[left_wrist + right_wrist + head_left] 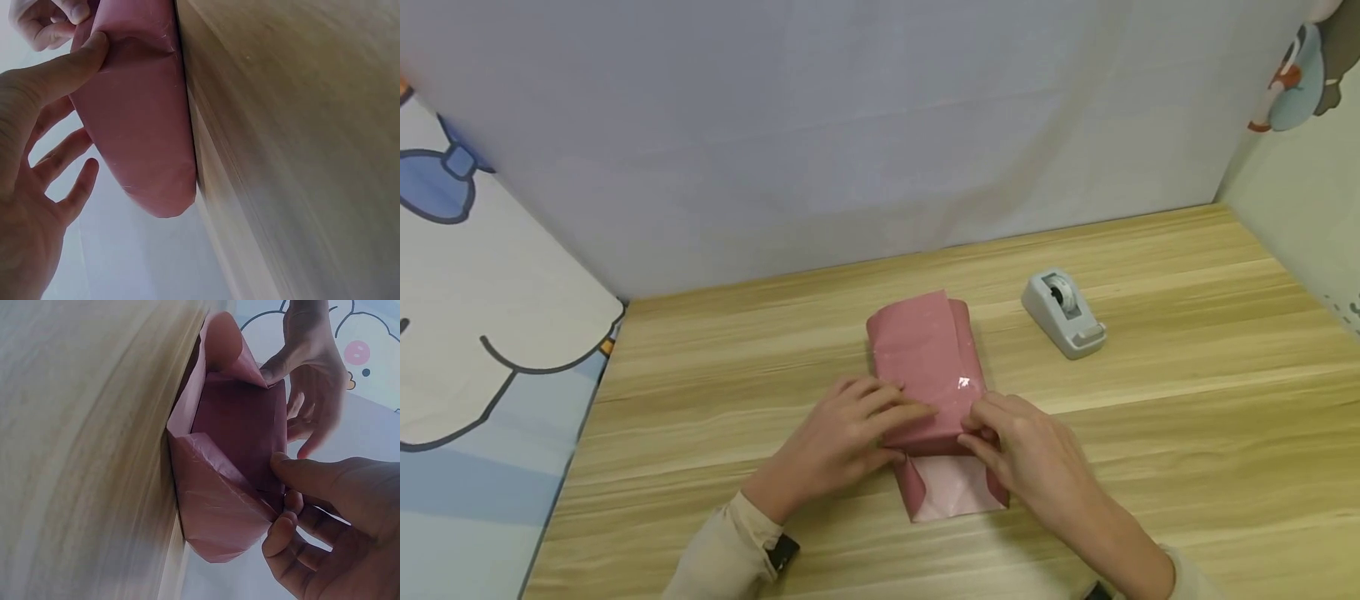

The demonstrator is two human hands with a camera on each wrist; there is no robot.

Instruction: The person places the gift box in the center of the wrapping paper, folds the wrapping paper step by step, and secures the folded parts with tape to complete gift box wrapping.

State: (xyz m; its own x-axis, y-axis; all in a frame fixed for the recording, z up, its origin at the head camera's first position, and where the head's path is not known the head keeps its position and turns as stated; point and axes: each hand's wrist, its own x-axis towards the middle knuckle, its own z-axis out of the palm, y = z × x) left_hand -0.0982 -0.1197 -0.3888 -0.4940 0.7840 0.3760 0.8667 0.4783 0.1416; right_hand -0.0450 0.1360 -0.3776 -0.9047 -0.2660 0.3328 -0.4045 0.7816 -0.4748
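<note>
A box-shaped package in pink wrapping paper (917,354) lies on the table, its near end unfolded. There the paper spreads as an end flap (955,487), pale inside, with its side edges folded inward. My left hand (850,429) rests at the near left corner, fingers over the top; in the left wrist view its thumb (94,50) presses on the package's edge while the other fingers spread loosely. With curled fingers my right hand (1026,450) pinches the paper at the near right corner. The right wrist view shows its thumb (300,472) at the upper edge of the end.
A light grey tape dispenser (1063,312) with a roll of clear tape stands right of the package, farther back. Behind the wood-grain table (715,358) hangs a pale cloth (850,125). A cartoon-printed sheet (482,333) borders the left side.
</note>
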